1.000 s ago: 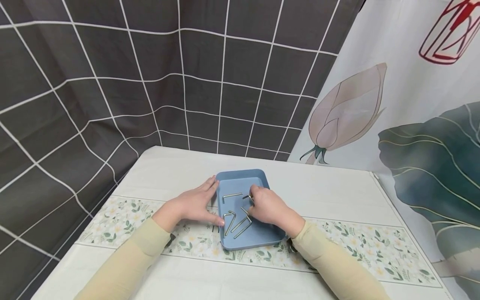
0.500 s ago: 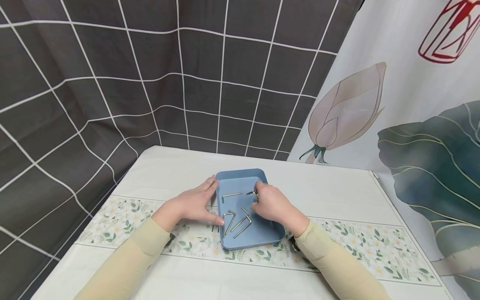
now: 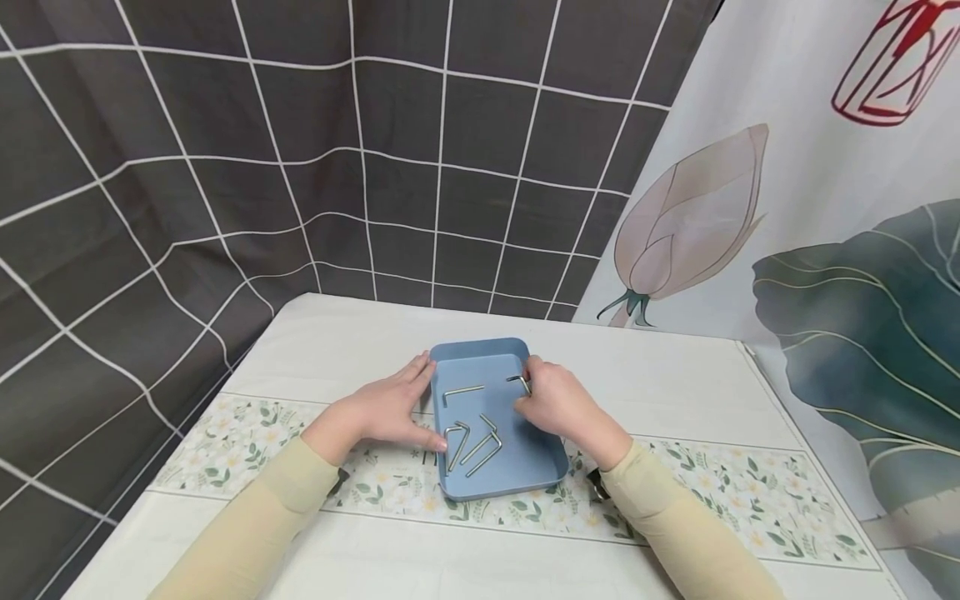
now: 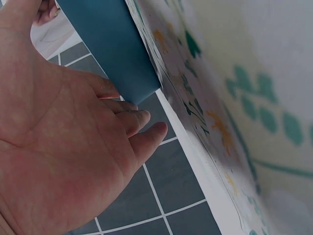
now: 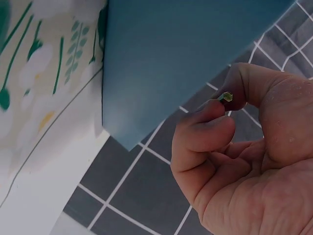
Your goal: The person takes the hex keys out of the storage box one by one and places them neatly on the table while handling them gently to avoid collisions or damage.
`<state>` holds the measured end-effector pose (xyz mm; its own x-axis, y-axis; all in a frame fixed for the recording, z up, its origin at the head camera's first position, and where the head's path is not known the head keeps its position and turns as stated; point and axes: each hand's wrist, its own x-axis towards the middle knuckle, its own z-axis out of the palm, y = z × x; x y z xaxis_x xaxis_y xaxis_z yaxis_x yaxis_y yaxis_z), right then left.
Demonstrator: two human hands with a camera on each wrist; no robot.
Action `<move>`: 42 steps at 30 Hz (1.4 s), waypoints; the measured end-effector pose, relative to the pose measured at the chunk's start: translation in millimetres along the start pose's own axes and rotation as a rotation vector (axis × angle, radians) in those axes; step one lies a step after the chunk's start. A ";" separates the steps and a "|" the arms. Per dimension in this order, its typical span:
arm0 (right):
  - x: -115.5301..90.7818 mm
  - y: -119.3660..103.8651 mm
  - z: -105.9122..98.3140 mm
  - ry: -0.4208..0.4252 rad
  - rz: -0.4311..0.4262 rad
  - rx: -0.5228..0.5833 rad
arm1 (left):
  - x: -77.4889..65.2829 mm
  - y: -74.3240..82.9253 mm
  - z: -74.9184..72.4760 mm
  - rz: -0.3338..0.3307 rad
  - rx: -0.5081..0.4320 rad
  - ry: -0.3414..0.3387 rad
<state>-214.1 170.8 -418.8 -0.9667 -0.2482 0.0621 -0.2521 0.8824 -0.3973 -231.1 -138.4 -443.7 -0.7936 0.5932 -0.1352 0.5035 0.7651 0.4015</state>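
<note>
A blue rectangular tray (image 3: 517, 467) holds several L-shaped metal hex keys. One hex key (image 3: 465, 389) lies alone toward the far left, and others, such as this hex key (image 3: 486, 457), are grouped in the near left half. My right hand (image 3: 558, 402) pinches a hex key (image 3: 517, 380) between thumb and curled fingers, over the tray's right side. The six-sided end of that held key (image 5: 226, 97) pokes out from the fingertips in the right wrist view. Against the tray's left side rests my left hand (image 3: 386, 410), fingers extended along the wall and thumb at the rim.
Under the tray is a table with a white cloth (image 3: 360, 333) crossed by a floral band (image 3: 720, 492). Behind hangs a dark curtain with a white grid (image 3: 405, 183). A white curtain with a printed flower bud (image 3: 675, 225) hangs at the right.
My right hand has moved right across the tray with the hex key, from over the middle to the right wall. The left hand, tray and lying hex keys have stayed put.
</note>
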 end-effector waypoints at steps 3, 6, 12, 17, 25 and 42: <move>-0.1 5.0 -3.4 0.004 0.019 -0.001 | -0.5 0.2 0.0 -0.002 -0.001 0.000; -0.7 11.3 -6.8 0.007 0.036 0.003 | -0.6 0.1 0.1 -0.004 0.001 0.001; -2.1 25.4 -12.7 0.013 0.065 0.002 | -1.6 1.3 -0.4 0.000 0.008 -0.005; -4.0 35.7 -15.2 0.007 0.093 0.002 | -1.1 1.3 -0.3 -0.003 0.009 -0.008; -7.6 48.7 -21.2 0.007 0.109 -0.017 | -1.2 0.8 0.1 -0.007 0.008 -0.008; -10.2 75.2 -30.8 -0.006 0.151 -0.050 | -1.3 -0.3 0.8 -0.006 0.007 -0.010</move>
<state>-224.6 251.9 -421.1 -0.9935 -0.1137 -0.0004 -0.1061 0.9286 -0.3556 -230.0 -139.2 -444.3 -0.7929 0.5914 -0.1466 0.5013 0.7700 0.3947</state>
